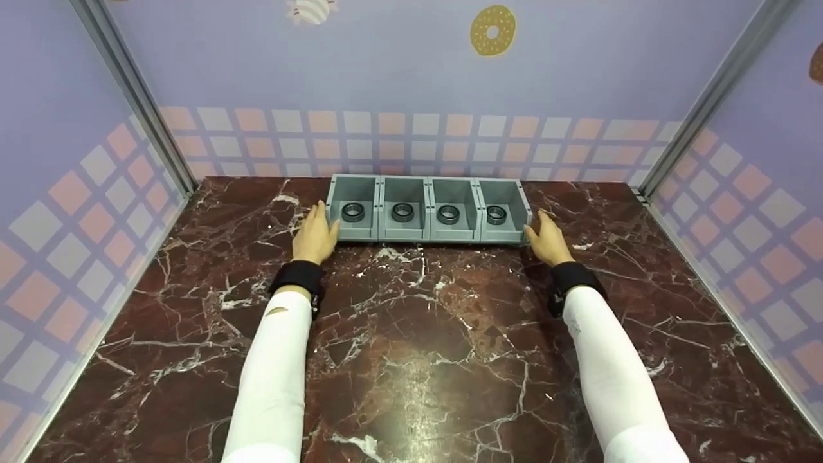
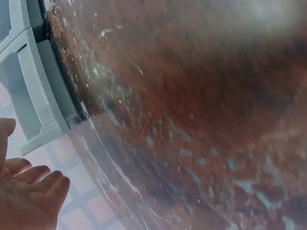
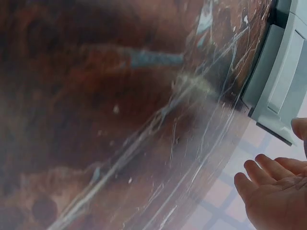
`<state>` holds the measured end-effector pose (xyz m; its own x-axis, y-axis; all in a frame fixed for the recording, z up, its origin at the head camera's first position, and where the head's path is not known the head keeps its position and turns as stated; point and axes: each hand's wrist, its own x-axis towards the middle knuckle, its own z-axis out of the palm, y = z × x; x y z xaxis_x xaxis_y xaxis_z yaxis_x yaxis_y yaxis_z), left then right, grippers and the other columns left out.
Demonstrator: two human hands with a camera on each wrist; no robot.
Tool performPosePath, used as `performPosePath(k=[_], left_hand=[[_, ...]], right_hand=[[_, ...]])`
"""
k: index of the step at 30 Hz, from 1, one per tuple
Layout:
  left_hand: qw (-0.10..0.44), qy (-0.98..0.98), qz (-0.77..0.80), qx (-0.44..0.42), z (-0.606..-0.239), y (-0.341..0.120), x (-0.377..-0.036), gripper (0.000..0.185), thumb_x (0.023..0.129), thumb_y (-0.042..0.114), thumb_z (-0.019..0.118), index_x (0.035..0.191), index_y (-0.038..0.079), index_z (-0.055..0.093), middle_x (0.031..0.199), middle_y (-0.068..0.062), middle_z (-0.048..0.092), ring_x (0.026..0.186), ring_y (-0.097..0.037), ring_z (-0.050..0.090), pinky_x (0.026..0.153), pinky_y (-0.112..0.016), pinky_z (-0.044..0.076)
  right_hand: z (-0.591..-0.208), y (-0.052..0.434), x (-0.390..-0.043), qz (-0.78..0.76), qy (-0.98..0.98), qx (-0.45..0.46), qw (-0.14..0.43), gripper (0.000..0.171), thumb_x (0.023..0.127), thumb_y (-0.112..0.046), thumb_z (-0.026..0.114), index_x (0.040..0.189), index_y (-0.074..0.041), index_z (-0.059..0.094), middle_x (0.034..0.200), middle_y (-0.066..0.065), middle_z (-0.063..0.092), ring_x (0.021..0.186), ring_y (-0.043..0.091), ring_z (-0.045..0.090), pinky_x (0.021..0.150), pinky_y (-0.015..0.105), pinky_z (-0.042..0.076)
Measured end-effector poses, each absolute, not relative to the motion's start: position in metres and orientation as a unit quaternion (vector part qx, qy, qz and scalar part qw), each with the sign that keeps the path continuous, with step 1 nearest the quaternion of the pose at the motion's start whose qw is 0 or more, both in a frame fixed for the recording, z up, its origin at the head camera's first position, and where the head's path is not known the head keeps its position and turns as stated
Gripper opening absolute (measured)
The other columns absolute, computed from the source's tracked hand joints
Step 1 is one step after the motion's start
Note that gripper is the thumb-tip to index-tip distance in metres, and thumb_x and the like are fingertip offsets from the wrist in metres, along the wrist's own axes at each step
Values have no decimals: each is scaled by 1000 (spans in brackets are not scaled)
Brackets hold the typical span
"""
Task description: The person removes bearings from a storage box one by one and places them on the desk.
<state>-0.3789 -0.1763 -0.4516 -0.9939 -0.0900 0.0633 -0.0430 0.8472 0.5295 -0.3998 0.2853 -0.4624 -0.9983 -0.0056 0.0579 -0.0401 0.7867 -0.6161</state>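
A row of joined grey plastic bins (image 1: 404, 236) stands at the back of the table, each holding a black ring (image 1: 402, 220) that looks like a bearing. At the row's left end is my left hand (image 1: 315, 236), its thumb by the front corner and fingers along the outer side. My right hand (image 1: 548, 239) flanks the right end in the same way. In the left wrist view, relaxed fingers of the left hand (image 2: 29, 196) lie beside the end bin (image 2: 56, 84). The right wrist view has the right hand (image 3: 276, 191) with loosely extended fingers below the bin corner (image 3: 268, 84).
The dark red marbled table (image 1: 411, 321) reaches to a purple back wall (image 1: 398, 71) with a checked band. Side panels (image 1: 71, 193) close off the left and right. Black bands (image 1: 299, 276) wrap both wrists over white sleeves (image 1: 273, 379).
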Motion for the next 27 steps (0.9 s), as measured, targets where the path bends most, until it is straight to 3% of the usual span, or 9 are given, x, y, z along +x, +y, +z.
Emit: performPosePath(k=[8,27], left_hand=[[48,-948,-308,57,-452,-170,-380,69,108,30,48,162,-3,19,161,-26,39,144,-46,46,121,-55,39],[66,-913,-392,88,-458,-164,-391,64,106,23,51,159,-4,28,160,-27,41,145,-44,46,123,-52,39]], right_hand=[[-470,283,-401,321,-946,3,37,60,108,-17,44,152,19,26,155,41,36,147,52,36,127,56,30],[-476,275,-409,361,-932,-11,40,56,108,-16,42,152,15,29,147,40,46,141,52,45,123,57,36]])
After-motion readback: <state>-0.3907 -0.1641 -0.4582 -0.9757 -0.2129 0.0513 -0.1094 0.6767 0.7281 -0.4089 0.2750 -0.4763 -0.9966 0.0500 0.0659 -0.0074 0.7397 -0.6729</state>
